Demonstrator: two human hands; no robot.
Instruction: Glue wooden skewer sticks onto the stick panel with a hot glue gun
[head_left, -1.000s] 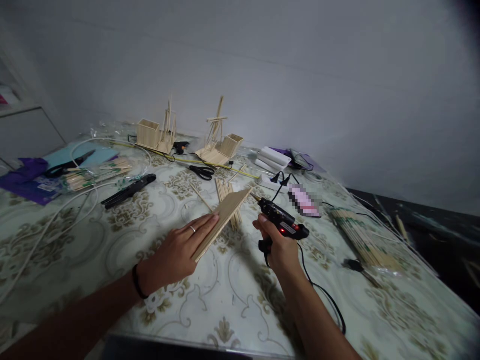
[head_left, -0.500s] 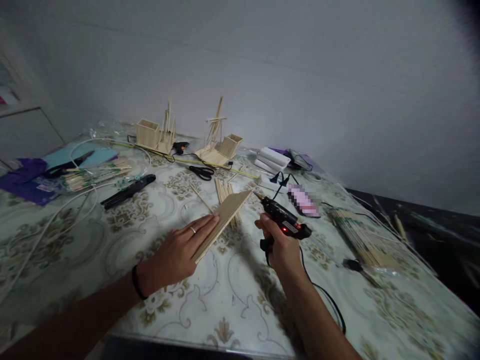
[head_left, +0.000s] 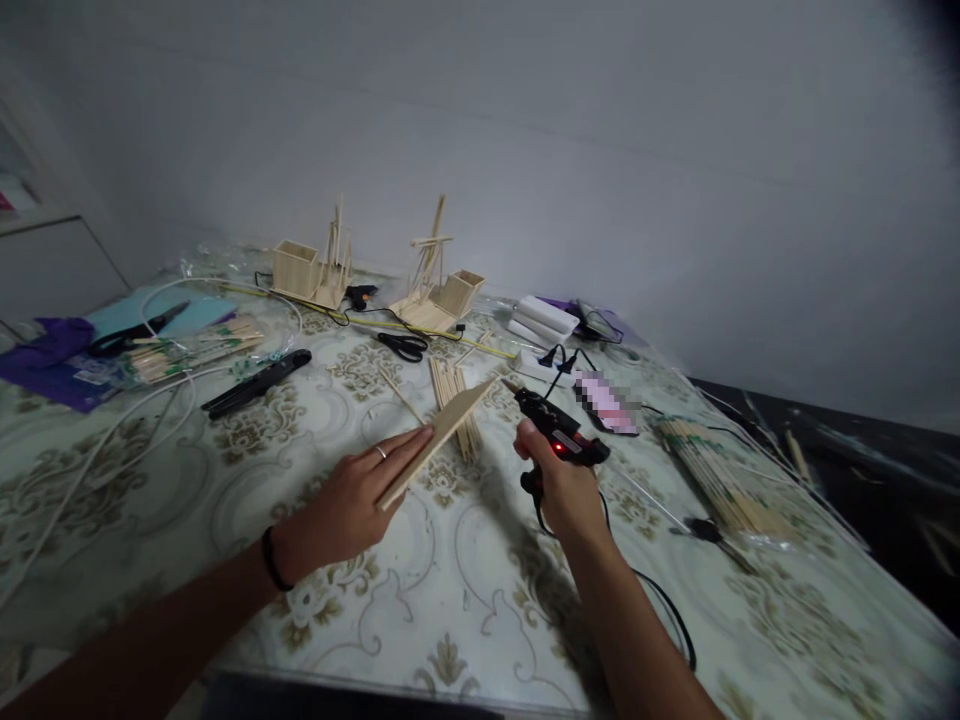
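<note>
My left hand, with a ring on one finger, grips a flat panel of pale wooden sticks by its near end. The panel is tilted up on its edge above the table. In my right hand is a black hot glue gun with a red light lit on its side. Its nozzle points at the far corner of the panel, very close to the edge; whether they touch I cannot tell. Behind the panel lies a bundle of loose wooden sticks on the table.
Two stick-built models with boxes stand by the wall. Black scissors, a black cutter-like tool, a power strip and a phone-like pink object lie around. Packed sticks are at the right, the glue gun's cord nearer me.
The panel has turned, showing more of its edge and less of its face. My right hand and the glue gun have shifted slightly left, the nozzle still at the panel's far corner.
</note>
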